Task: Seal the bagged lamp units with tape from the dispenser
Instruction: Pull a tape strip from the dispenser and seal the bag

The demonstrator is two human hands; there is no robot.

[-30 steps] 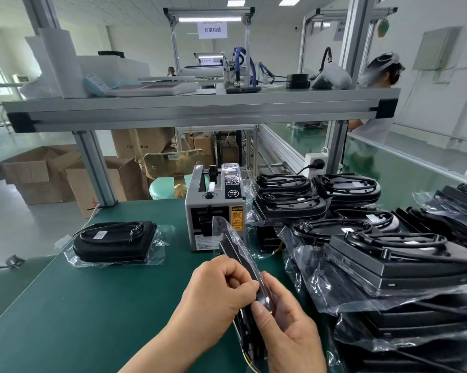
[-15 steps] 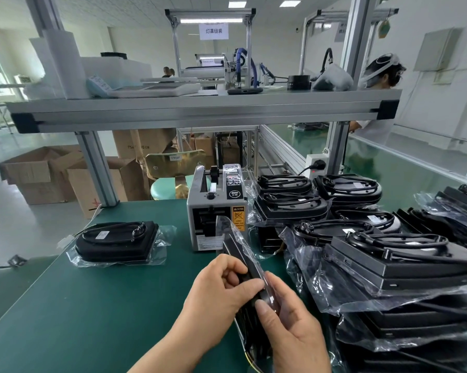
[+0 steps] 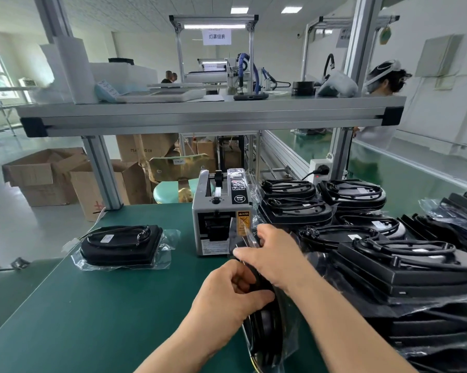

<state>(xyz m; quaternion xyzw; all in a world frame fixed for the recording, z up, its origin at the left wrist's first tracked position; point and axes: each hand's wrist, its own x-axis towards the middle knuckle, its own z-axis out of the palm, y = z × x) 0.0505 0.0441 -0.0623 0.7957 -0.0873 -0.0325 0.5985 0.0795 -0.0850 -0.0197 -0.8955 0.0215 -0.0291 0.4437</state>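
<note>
- Your left hand [image 3: 227,297], nearest you and well short of the dispenser: fingers curled round the black lamp unit in its clear plastic bag [image 3: 264,329], grasping it.
- The unit stands on edge on the dark green bench mat [image 3: 105,305]. Its long axis runs from you toward the grey box-shaped tape dispenser [image 3: 218,211], and its far end sits just before the dispenser's front.
- Your right hand [image 3: 275,254] lies over the bag's top at that far end, fingers stretched toward the dispenser. Cannot tell whether they pinch the flap or only rest on it.
- Key relation: the dispenser's mouth is just beyond and slightly left of your right fingertips. The right hand is the nearer, so judged best to take the tape while the left steadies.
- Left of the dispenser: single bagged black lamp unit [image 3: 121,244], lying flat.
- Right of the dispenser: stack of bagged black lamp units [image 3: 402,265].
</note>
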